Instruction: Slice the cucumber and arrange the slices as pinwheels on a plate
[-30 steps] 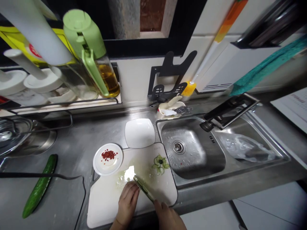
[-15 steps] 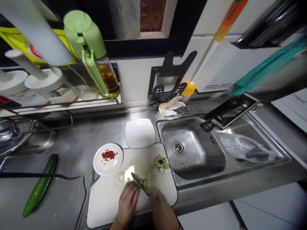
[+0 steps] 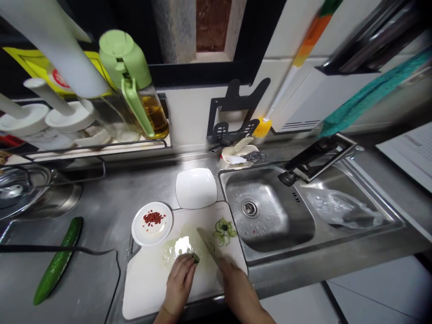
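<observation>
My left hand (image 3: 180,279) is closed around a short cucumber piece (image 3: 195,258), whose dark green end pokes out past the fingertips over the cutting board (image 3: 145,288). To its right, my right hand (image 3: 234,283) grips a kitchen knife (image 3: 208,245) by the handle, its blade slanting up and left, slightly blurred. A little green shows beside the blade, partly hidden by it. Thin cucumber slices (image 3: 224,232) lie in a loose cluster near the board's right edge. Wet, pale green juice glistens on the board's middle.
A round plate (image 3: 137,230) of small red berries overlaps the board's upper left. Behind stands a white square dish (image 3: 196,189). The sink (image 3: 270,243) is at right, a whole cucumber (image 3: 59,265) and black cord (image 3: 116,279) at left. An oil bottle (image 3: 157,117) stands on the rack.
The knife has moved right, away from the cucumber piece in my left hand, and my right hand went with it. My left hand has stayed nearly in place. The view has shifted slightly.
</observation>
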Available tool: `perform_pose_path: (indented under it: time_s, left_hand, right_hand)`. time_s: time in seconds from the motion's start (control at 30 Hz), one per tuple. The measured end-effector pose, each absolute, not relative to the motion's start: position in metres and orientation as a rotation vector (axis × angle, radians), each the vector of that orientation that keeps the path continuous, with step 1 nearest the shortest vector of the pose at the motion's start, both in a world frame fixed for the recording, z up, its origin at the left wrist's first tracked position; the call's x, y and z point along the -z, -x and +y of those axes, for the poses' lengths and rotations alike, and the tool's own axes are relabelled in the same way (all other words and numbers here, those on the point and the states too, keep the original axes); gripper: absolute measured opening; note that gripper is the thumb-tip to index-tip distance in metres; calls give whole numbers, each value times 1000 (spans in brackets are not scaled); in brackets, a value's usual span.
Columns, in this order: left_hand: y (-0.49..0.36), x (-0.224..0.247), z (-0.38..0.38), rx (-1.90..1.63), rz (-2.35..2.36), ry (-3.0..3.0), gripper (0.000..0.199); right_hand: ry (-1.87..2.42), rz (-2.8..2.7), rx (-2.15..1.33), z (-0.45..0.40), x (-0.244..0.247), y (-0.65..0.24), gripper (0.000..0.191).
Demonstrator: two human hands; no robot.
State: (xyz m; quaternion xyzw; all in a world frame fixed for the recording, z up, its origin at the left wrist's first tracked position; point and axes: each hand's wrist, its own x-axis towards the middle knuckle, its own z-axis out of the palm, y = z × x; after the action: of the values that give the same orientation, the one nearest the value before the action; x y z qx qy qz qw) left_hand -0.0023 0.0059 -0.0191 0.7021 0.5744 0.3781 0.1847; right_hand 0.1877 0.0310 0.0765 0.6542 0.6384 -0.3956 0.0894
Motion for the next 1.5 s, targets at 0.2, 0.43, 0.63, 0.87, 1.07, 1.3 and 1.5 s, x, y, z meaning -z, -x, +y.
perform_pose_path:
  time_s: [0.2,0.43,0.63,0.87,1.07,1.3,1.5]
  left_hand:
    - [2,20,5,-1085,1618,-1971,18]
    - [3,20,3,-1063,1659,-1987,16]
    - [3,20,3,-1105,1673,-1985,16]
    - [3,23,2,-1101,1668,-1987,17]
    - [3,23,3,-1099,1656,-1992,15]
    - [3,20,3,-1106,1668,-1979,14]
    - [2,19,4,-1086,1669,-1978,16]
  right_hand:
    - [-1856,1868,1079,22,-91,-192,73]
    - [-1650,1958,957,-3,-90,-183,76]
    - [-1649,1963,940,-13,-86,-184,73]
    - [-1683,1965,892,-17,-88,-182,75]
    - [-1646,1949,891,-15,-88,-180,73]
    - [-1631,1913,900,-13,-87,-180,74]
    - [-1643,1930,910,-10,-89,-180,69]
